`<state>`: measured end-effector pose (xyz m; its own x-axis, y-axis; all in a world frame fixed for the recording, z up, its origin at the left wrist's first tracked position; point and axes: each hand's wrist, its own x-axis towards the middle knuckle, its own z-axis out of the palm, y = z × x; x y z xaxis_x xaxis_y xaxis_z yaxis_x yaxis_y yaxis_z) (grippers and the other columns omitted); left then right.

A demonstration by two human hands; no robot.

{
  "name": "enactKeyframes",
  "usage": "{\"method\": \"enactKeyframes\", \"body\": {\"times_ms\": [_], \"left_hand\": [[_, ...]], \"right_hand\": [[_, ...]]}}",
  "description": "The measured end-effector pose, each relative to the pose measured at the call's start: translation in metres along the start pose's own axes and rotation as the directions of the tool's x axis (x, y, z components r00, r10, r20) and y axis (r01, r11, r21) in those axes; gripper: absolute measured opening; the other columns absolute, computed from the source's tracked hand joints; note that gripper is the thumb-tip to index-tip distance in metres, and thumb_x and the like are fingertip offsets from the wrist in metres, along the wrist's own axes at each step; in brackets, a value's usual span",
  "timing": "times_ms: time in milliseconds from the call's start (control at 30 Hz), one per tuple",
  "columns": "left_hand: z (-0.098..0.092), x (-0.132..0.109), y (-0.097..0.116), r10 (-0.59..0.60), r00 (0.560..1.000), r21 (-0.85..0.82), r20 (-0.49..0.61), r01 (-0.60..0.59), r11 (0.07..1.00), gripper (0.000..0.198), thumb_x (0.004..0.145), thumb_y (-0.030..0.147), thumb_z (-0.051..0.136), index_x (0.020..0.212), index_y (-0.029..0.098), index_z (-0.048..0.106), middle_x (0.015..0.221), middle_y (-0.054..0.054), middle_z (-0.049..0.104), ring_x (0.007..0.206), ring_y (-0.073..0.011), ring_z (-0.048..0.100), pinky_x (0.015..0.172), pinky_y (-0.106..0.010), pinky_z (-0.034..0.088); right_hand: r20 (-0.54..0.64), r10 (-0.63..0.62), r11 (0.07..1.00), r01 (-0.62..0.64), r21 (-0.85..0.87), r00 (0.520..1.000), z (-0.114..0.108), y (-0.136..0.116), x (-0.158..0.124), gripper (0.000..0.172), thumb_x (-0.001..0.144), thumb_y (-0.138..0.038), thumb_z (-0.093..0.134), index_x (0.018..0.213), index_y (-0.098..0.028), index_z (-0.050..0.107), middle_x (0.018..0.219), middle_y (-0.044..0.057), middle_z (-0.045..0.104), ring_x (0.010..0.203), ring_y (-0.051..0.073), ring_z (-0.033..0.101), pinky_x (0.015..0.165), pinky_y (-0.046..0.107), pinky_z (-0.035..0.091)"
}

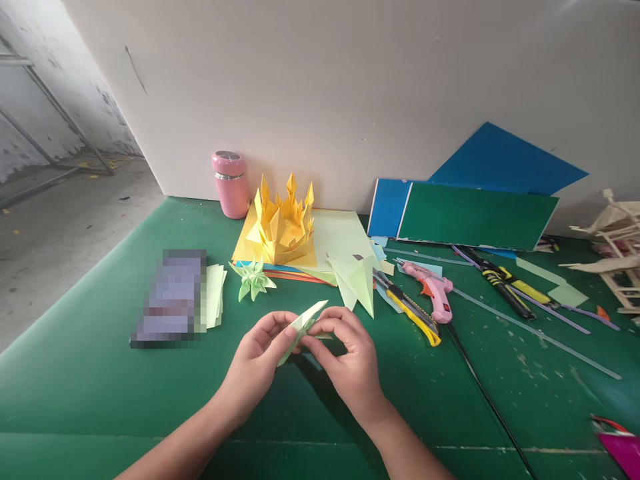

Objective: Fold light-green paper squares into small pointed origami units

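Note:
Between my two hands, above the green table, is a folded piece of pale green paper. My left hand pinches its left side, thumb on top. The fingertips of my right hand close on its right side, partly hiding the folds. Just beyond my left hand lies a light green origami flower with pointed petals. Past my right hand rests another pale green folded paper with sharp points. A yellow folded-paper crown stands behind them on a stack of coloured sheets.
On the left are a blurred-out phone-like object and pale green paper slips. A pink flask stands at the back. To the right lie a yellow utility knife, a pink glue gun with its cord, and glue sticks.

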<state>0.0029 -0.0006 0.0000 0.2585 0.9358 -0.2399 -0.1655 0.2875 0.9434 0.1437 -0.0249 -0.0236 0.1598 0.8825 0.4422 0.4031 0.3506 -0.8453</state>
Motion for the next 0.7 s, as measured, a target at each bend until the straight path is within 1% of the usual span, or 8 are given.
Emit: {"method": "enactKeyframes", "body": {"times_ms": [67,133,233,367,533,600,667,700], "left_hand": [[-0.0003,-0.0003,0.0006,-0.020,1.000,-0.028,0.024,0.021,0.999,0.029,0.069,0.042,0.072,0.086,0.019,0.067,0.080,0.000,0.062,0.069,-0.0129,0.056,0.068,-0.025,0.047],[-0.0003,-0.0004,0.0011,-0.027,0.999,-0.038,0.028,0.028,0.999,0.031,0.065,0.039,0.075,0.087,0.019,0.067,0.084,-0.001,0.063,0.070,-0.0133,0.057,0.066,-0.024,0.047],[0.0007,-0.0005,0.0008,-0.028,1.000,-0.020,0.003,0.028,0.999,0.033,0.060,0.034,0.079,0.086,0.020,0.065,0.085,0.000,0.061,0.067,-0.0123,0.056,0.059,-0.023,0.045],[0.0020,-0.0004,-0.0013,0.006,1.000,0.031,-0.026,-0.006,0.999,0.031,0.061,0.033,0.078,0.085,0.019,0.063,0.085,-0.001,0.061,0.065,-0.0116,0.054,0.053,-0.020,0.043],[0.0025,0.0001,-0.0027,0.047,0.997,0.062,-0.058,-0.043,0.997,0.031,0.061,0.032,0.077,0.085,0.020,0.062,0.087,-0.002,0.062,0.076,-0.0161,0.059,0.061,-0.023,0.048],[0.0029,0.0001,-0.0026,0.057,0.995,0.077,-0.078,-0.051,0.996,0.029,0.061,0.031,0.076,0.084,0.020,0.062,0.086,-0.001,0.062,0.082,-0.0183,0.060,0.066,-0.024,0.049],[0.0031,0.0000,-0.0025,0.057,0.994,0.076,-0.093,-0.050,0.996,0.030,0.060,0.030,0.076,0.084,0.020,0.062,0.086,-0.001,0.062,0.085,-0.0193,0.060,0.068,-0.025,0.050],[0.0031,-0.0001,-0.0025,0.052,0.994,0.069,-0.097,-0.046,0.997,0.031,0.060,0.030,0.076,0.085,0.020,0.061,0.086,-0.001,0.062,0.085,-0.0193,0.061,0.068,-0.025,0.050]], "right_hand": [[-0.033,0.021,1.000,-0.022,-0.013,0.999,-0.0007,-0.0003,0.0009,0.008,0.078,-0.020,0.067,0.071,-0.022,0.065,0.079,0.001,0.059,0.075,0.016,0.061,0.067,0.027,0.053],[-0.050,0.041,0.999,-0.041,-0.015,0.998,-0.0009,-0.0004,0.0016,0.009,0.078,-0.020,0.066,0.069,-0.022,0.065,0.078,0.002,0.060,0.074,0.016,0.061,0.066,0.027,0.053],[-0.050,0.038,0.999,-0.039,-0.013,0.998,0.0000,-0.0003,0.0016,0.009,0.078,-0.019,0.066,0.069,-0.022,0.065,0.078,0.002,0.060,0.074,0.016,0.061,0.066,0.027,0.054],[-0.053,0.026,1.000,-0.027,-0.007,0.998,0.0016,-0.0001,0.0008,0.010,0.078,-0.019,0.065,0.069,-0.022,0.065,0.078,0.002,0.060,0.073,0.016,0.061,0.065,0.026,0.053],[-0.040,0.031,0.999,-0.031,0.014,0.999,0.0013,-0.0011,0.0005,0.011,0.079,-0.021,0.064,0.068,-0.022,0.065,0.077,0.002,0.060,0.073,0.016,0.061,0.066,0.027,0.053],[-0.018,0.039,0.998,-0.039,0.039,0.999,0.0012,-0.0015,0.0004,0.008,0.078,-0.023,0.065,0.071,-0.022,0.065,0.079,0.002,0.060,0.075,0.017,0.061,0.068,0.028,0.054],[0.013,0.053,0.996,-0.054,0.069,0.999,0.0016,-0.0020,0.0004,0.003,0.076,-0.023,0.067,0.075,-0.022,0.065,0.083,0.003,0.060,0.078,0.017,0.062,0.070,0.028,0.055],[0.026,0.063,0.995,-0.065,0.080,0.998,0.0019,-0.0023,0.0004,0.003,0.075,-0.022,0.068,0.076,-0.022,0.065,0.085,0.003,0.060,0.079,0.017,0.062,0.072,0.029,0.055]]}}
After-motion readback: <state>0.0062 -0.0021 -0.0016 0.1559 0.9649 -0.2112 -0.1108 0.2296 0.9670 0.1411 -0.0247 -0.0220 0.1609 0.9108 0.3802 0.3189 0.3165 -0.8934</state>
